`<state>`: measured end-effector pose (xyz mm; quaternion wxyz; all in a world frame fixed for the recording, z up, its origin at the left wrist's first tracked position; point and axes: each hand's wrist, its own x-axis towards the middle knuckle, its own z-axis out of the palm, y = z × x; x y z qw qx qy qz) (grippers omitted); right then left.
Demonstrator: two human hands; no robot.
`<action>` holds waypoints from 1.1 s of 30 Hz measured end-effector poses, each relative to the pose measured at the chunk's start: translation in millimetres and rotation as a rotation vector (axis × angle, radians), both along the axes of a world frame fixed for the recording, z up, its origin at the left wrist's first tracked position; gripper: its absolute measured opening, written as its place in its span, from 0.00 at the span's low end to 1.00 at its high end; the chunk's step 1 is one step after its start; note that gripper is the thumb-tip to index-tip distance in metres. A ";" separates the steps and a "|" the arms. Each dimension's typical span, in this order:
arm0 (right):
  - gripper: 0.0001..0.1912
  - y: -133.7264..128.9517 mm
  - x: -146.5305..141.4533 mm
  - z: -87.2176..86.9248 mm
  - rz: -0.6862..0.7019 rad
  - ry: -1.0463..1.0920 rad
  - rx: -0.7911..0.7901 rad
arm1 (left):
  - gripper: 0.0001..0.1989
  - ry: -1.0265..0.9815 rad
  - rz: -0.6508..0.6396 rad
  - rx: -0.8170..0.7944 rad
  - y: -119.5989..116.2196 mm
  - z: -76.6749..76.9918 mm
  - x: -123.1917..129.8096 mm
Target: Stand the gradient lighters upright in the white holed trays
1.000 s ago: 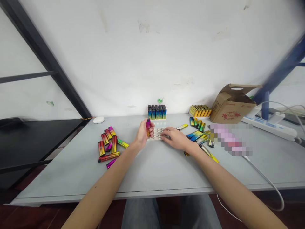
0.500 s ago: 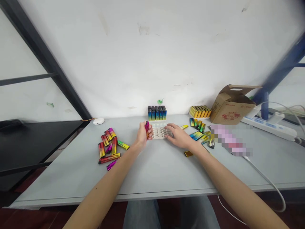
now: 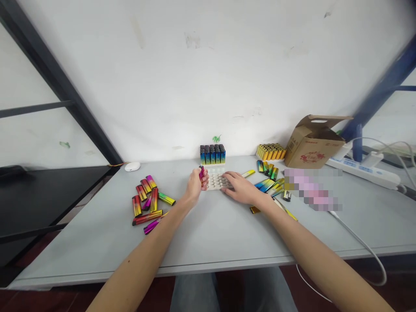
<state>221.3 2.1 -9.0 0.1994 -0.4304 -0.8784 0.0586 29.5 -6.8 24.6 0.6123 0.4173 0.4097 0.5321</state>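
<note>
While the left hand (image 3: 195,183) grips a purple lighter (image 3: 201,172), the right hand (image 3: 239,187) arches loosely open over a white tray (image 3: 215,188).

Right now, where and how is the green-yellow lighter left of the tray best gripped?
Likely mid-body, from above, pinching its long sides: the green-yellow lighter is slim and lies flat, its left end close to a red-yellow lighter.

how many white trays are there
3: the front tray between the left hand and right hand, the back tray near the wall, the third tray beside the box; others may be hidden.
</note>
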 end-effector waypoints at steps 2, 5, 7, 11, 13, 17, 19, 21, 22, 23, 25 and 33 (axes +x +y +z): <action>0.24 -0.4 -0.1 0.0 0.000 0.002 -0.001 | 0.08 -0.008 0.000 0.008 -0.2 -0.1 0.1; 0.24 -0.3 0.3 -0.4 0.009 0.005 -0.002 | 0.09 -0.035 -0.022 0.013 -0.1 -1.4 0.2; 0.24 0.0 0.7 -0.8 0.017 0.003 0.000 | 0.10 -0.053 -0.038 0.017 0.2 -3.2 0.1; 0.24 0.1 0.7 -1.4 0.019 -0.011 0.008 | 0.11 -0.072 -0.090 0.047 0.5 -7.5 0.0; 0.24 0.0 0.6 -1.7 0.016 -0.019 0.013 | 0.11 -0.080 -0.117 0.055 0.3 -9.3 -0.1; 0.24 0.7 0.6 -2.3 0.029 -0.012 0.028 | 0.12 -0.087 -0.140 0.055 0.0 -11.0 -0.2; 0.23 1.2 0.9 -2.4 0.030 -0.005 0.032 | 0.12 -0.085 -0.144 0.048 -0.2 -10.8 -0.3; 0.23 1.6 1.1 -2.2 0.028 -0.003 0.030 | 0.13 -0.087 -0.146 0.032 -0.9 -9.5 0.0; 0.23 1.6 1.2 -2.0 0.026 -0.004 0.030 | 0.13 -0.092 -0.143 0.023 -1.6 -8.6 0.3; 0.22 1.6 1.3 -1.8 0.025 -0.005 0.031 | 0.14 -0.100 -0.139 0.016 -2.6 -7.5 0.8; 0.22 1.5 1.3 -1.3 0.021 -0.009 0.033 | 0.14 -0.118 -0.137 0.009 -4.6 -5.8 1.9; 0.21 -0.4 -1.3 -0.2 0.047 0.000 0.045 | 0.11 -0.011 -0.040 0.136 1.9 -10.4 -2.0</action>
